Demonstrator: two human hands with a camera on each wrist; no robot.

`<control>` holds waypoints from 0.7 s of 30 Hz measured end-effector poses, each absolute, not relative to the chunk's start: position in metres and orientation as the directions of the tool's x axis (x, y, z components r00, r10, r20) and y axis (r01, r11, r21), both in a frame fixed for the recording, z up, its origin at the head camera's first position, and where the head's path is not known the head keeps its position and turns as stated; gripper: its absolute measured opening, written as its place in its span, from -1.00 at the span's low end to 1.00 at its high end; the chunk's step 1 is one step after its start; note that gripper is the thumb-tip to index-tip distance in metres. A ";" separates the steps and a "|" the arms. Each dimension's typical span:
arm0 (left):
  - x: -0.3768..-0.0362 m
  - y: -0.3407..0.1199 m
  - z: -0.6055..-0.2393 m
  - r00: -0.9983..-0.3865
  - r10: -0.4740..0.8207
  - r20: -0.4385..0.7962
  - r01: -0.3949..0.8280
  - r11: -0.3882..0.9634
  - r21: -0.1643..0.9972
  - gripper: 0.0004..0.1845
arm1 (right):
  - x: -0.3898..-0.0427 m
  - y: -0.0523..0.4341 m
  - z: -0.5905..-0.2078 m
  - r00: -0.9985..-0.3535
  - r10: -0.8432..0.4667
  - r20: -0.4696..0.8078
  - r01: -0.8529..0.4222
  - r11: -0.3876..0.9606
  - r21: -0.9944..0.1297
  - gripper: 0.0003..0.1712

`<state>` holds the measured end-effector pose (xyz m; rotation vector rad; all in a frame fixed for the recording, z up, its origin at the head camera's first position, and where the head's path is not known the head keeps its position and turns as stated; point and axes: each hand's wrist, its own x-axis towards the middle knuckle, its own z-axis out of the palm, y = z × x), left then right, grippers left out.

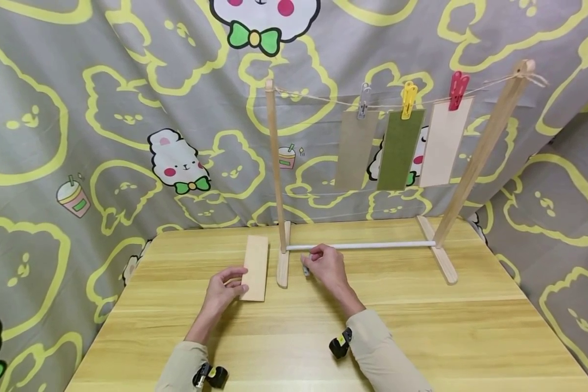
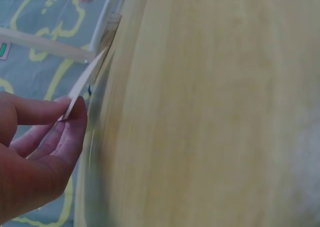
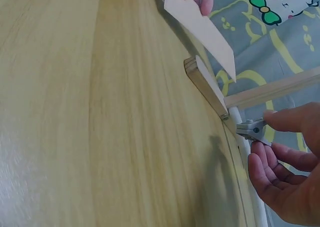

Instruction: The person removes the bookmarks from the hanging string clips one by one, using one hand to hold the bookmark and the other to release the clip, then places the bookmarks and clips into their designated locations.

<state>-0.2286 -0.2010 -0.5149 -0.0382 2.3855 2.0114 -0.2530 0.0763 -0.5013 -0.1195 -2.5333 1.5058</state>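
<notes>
Now L hand (image 1: 221,288) pinching card (image 1: 255,268), R hand (image 1: 327,267) on grey clip (image 3: 251,129).

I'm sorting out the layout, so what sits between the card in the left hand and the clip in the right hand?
The rack's wooden foot lies between the card and the grey clip, clear in the head view.

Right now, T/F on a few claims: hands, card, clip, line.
1. The left hand pinches the card. True.
2. The right hand is empty. False: it holds a grey clip.
3. Three strips hang on the line. True: tan, green, cream.
4. The red peg holds the green strip. False: the yellow peg does.
5. The card is already hung. False: it is down at the table.
</notes>
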 end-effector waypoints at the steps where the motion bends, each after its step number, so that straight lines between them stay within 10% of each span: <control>1: -0.228 -0.201 -0.515 -0.999 -0.007 -0.035 -0.035 0.170 0.985 -0.58 | -0.253 0.076 -0.502 -0.978 0.164 0.127 -0.032 0.486 -0.874 -0.74; 21: -0.225 -0.192 -0.511 -1.000 0.007 0.004 0.007 0.504 0.864 -0.65 | -0.254 0.065 -0.512 -0.993 0.093 0.072 -0.005 0.579 -0.815 -0.67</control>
